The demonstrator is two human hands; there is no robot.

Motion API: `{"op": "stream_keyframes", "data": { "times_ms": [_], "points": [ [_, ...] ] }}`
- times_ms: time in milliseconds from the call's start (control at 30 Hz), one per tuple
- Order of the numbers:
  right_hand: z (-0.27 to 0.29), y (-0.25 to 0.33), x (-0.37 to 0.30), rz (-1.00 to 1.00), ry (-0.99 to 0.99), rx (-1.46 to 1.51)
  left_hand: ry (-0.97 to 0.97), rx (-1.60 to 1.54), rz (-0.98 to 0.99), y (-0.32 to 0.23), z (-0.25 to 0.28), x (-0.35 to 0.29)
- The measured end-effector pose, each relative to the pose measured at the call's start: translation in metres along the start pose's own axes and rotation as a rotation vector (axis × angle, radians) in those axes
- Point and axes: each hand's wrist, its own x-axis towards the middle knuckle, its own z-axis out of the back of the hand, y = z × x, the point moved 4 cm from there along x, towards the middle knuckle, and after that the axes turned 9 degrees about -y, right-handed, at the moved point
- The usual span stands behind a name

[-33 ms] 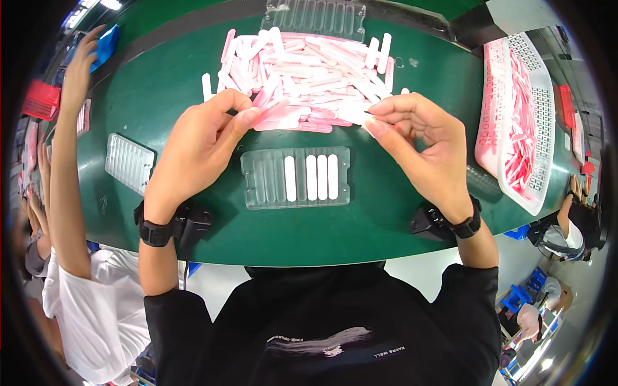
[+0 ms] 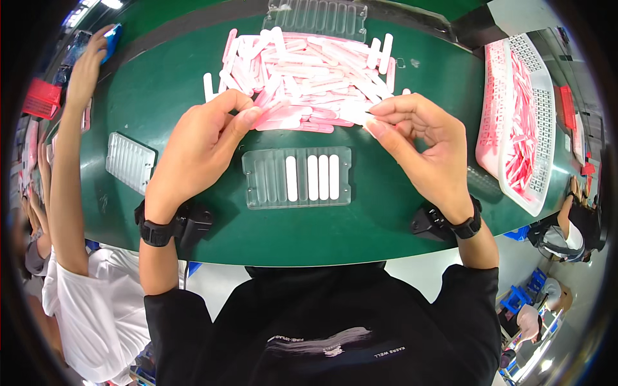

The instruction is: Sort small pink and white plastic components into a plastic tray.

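The left hand (image 2: 193, 145) has thumb and forefinger pressed together on a slim pink strip (image 2: 275, 108) at the near-left corner of the pile (image 2: 315, 74), which spreads toward the worktop's far edge. At the pile's near-right corner, the right hand (image 2: 425, 138) brings its thumb and fingertips almost together at the end of a glaring white strip (image 2: 353, 114); glare hides whether they grip it.

Between the forearms, toward the near edge of the worktop (image 2: 309, 241), lies a clear grooved tray (image 2: 261, 180). White sticks (image 2: 323, 177) fill three adjoining grooves in its right half; one more stands apart to their left. A second clear tray (image 2: 129, 162) sits near the worktop's left edge, a third (image 2: 315, 18) at its far edge. By the right edge, a white slotted basket (image 2: 546, 128) holds more pink strips. At the left edge, a co-worker's arm (image 2: 67, 174) reaches forward.
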Motion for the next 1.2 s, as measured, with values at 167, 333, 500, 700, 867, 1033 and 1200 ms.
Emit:
{"op": "stream_keyframes", "data": {
  "times_ms": [167,333,500,700,867,1033,1200],
  "points": [
    [0.000,0.001,-0.001,-0.021,0.023,-0.032,-0.055,0.018,-0.111,-0.001,-0.002,-0.001],
    [-0.002,-0.002,-0.002,-0.057,0.063,-0.049,-0.100,0.053,-0.165,-0.002,0.000,0.001],
    [-0.004,0.000,-0.002,-0.059,0.083,-0.043,-0.157,0.074,-0.162,0.003,-0.001,0.003],
    [-0.002,-0.001,0.000,-0.067,0.104,-0.027,-0.122,0.136,-0.148,0.002,0.001,0.002],
    [-0.003,0.000,-0.001,-0.064,0.101,-0.006,-0.135,0.146,-0.186,0.001,0.001,0.003],
    [-0.005,0.001,-0.002,-0.185,0.089,0.137,-0.101,0.206,-0.225,0.000,0.002,0.002],
    [-0.006,-0.001,-0.003,-0.216,0.107,0.136,0.089,-0.271,0.044,0.010,-0.002,-0.003]
  ]
}}
